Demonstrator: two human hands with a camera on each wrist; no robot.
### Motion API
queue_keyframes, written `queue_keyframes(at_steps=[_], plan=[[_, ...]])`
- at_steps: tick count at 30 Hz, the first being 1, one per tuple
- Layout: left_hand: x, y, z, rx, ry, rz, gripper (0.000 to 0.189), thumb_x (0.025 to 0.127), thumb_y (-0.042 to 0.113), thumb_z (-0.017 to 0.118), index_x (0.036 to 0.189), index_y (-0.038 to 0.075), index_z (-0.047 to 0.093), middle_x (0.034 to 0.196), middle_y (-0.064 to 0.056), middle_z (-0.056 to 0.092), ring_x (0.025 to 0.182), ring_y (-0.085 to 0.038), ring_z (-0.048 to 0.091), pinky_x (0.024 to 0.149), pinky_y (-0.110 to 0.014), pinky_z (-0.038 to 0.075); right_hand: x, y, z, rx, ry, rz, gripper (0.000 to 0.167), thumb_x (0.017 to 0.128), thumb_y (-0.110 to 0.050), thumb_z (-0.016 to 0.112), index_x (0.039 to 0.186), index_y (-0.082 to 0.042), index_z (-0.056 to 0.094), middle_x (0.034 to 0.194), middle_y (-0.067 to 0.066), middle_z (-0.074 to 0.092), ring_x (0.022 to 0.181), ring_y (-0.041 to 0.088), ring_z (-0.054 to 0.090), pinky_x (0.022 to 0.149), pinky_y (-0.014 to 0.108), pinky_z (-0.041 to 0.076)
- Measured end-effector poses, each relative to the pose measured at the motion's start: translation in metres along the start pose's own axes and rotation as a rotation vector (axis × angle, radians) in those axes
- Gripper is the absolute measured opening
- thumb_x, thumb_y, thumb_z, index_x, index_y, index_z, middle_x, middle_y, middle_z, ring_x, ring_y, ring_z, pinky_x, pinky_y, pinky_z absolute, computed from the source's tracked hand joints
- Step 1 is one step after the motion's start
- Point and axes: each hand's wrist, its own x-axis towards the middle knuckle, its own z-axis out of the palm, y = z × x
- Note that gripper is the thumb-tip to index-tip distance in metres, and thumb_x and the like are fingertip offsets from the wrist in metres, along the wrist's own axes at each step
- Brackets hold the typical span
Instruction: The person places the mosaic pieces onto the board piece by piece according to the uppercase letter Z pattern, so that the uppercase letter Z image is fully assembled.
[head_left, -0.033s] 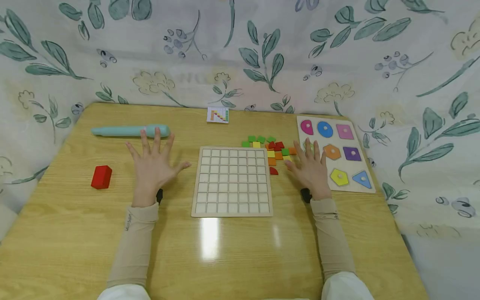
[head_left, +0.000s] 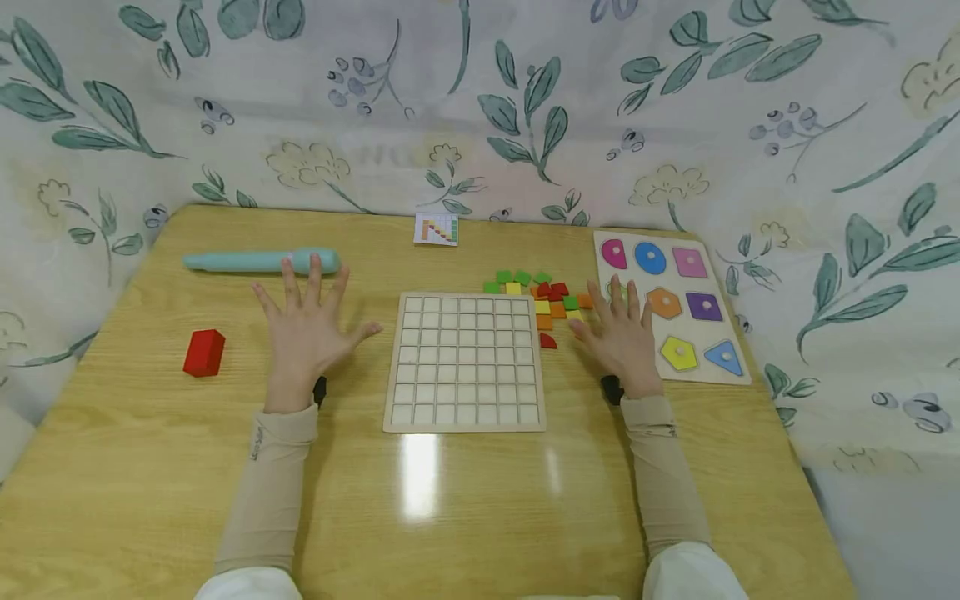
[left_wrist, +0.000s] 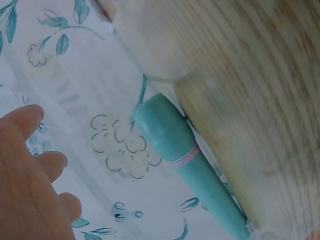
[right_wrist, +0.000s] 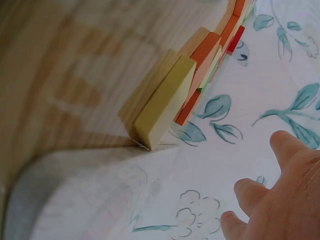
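My left hand [head_left: 303, 346] is spread with straight fingers and holds nothing. Its fingertips overlap the thick end of a teal tapered stick [head_left: 255, 262] in the head view. Fingers spread too, my right hand [head_left: 621, 346] holds nothing and lies between the loose coloured tiles [head_left: 557, 309] and a shape puzzle board [head_left: 738, 358], overlapping the board's left edge. Between the hands lies a wooden grid board [head_left: 465, 364] with bare square cells. In the right wrist view, a yellow tile [right_wrist: 167, 100] stands out close up, with orange ones behind it.
A red block [head_left: 204, 353] sits to the left of my left hand. At the table's back edge lies a small pattern card [head_left: 436, 229] with a coloured design. Patterned cloth [head_left: 420, 108] hangs behind the wooden table [head_left: 487, 533].
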Motion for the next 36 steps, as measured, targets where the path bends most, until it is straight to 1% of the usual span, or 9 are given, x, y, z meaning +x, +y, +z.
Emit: queue_keyframes(at_steps=[5,10,12,16,21,25,29,32,36], plan=[[-0.002,0.0,-0.012,0.041,-0.165,-0.069,0.1,0.077,0.091,0.018,0.155,0.033,-0.007,0.157,0.002,-0.034,0.143,-0.029,-0.036,0.109,-0.072,-0.016,-0.001,-0.005,-0.001,-0.005,-0.01,-0.002,0.086,0.091,-0.075,0.025,0.157,-0.021,0.011,0.164,0.017,-0.001,0.15,0.043,-0.005,0.117,0.066,0.0],[-0.003,-0.001,-0.011,0.066,-0.221,-0.084,0.098,0.082,0.085,0.029,0.156,0.029,-0.003,0.161,-0.005,-0.023,0.146,-0.037,-0.026,0.109,-0.074,-0.013,-0.001,-0.004,0.001,0.002,-0.045,0.005,0.086,0.092,-0.074,0.026,0.158,-0.022,0.01,0.164,0.016,-0.003,0.15,0.043,-0.006,0.118,0.065,0.001],[-0.002,0.0,-0.008,0.03,-0.246,-0.078,0.098,0.083,0.082,0.034,0.157,0.027,0.0,0.163,-0.008,-0.015,0.147,-0.041,-0.02,0.108,-0.075,-0.011,0.001,-0.004,0.001,0.011,-0.039,0.007,0.087,0.091,-0.075,0.023,0.157,-0.021,0.01,0.164,0.017,-0.003,0.15,0.043,-0.005,0.118,0.065,0.001],[0.002,0.005,0.002,-0.182,-0.388,-0.032,0.103,0.086,0.068,0.052,0.157,0.014,0.001,0.163,-0.016,-0.005,0.148,-0.044,-0.011,0.112,-0.072,-0.008,0.008,-0.008,-0.001,0.057,-0.029,0.011,0.087,0.091,-0.075,0.024,0.157,-0.018,0.013,0.164,0.019,0.003,0.149,0.045,0.003,0.118,0.064,0.007],[0.002,0.022,0.018,-0.505,-0.624,0.062,0.119,0.078,0.041,0.079,0.155,0.002,-0.002,0.162,-0.019,-0.005,0.15,-0.038,-0.01,0.119,-0.059,-0.007,0.021,-0.024,-0.001,0.13,-0.039,-0.002,0.073,0.097,-0.054,0.046,0.153,-0.011,0.028,0.157,0.024,0.026,0.141,0.049,0.025,0.116,0.061,0.022],[0.0,0.038,0.02,-0.51,-0.743,0.153,0.13,0.065,0.037,0.087,0.155,0.003,0.0,0.163,-0.017,-0.004,0.15,-0.038,-0.01,0.116,-0.064,-0.011,0.037,-0.036,0.0,0.14,-0.006,0.013,0.047,0.096,-0.018,0.055,0.141,-0.005,0.049,0.14,0.024,0.051,0.125,0.046,0.047,0.103,0.056,0.042],[-0.003,0.046,0.021,-0.444,-0.793,0.184,0.137,0.059,0.039,0.089,0.155,0.002,-0.001,0.163,-0.017,-0.007,0.15,-0.039,-0.011,0.114,-0.066,-0.013,0.045,-0.038,0.0,0.113,-0.043,0.127,0.048,0.087,0.003,0.05,0.133,-0.004,0.056,0.131,0.022,0.059,0.116,0.041,0.056,0.091,0.053,0.05],[-0.005,0.046,0.023,-0.438,-0.794,0.179,0.139,0.058,0.039,0.089,0.154,0.001,-0.003,0.162,-0.017,-0.009,0.15,-0.038,-0.011,0.115,-0.064,-0.013,0.048,-0.037,0.001,0.125,-0.086,0.175,0.05,0.086,0.005,0.049,0.135,-0.004,0.055,0.13,0.023,0.058,0.112,0.039,0.057,0.09,0.051,0.051],[-0.009,0.042,0.021,-0.435,-0.785,0.174,0.139,0.058,0.04,0.089,0.154,0.001,-0.004,0.163,-0.016,-0.01,0.15,-0.036,-0.011,0.116,-0.062,-0.013,0.051,-0.037,0.003,0.176,-0.099,0.171,0.045,0.089,0.003,0.049,0.133,-0.002,0.056,0.123,0.024,0.057,0.103,0.037,0.056,0.085,0.048,0.051]])
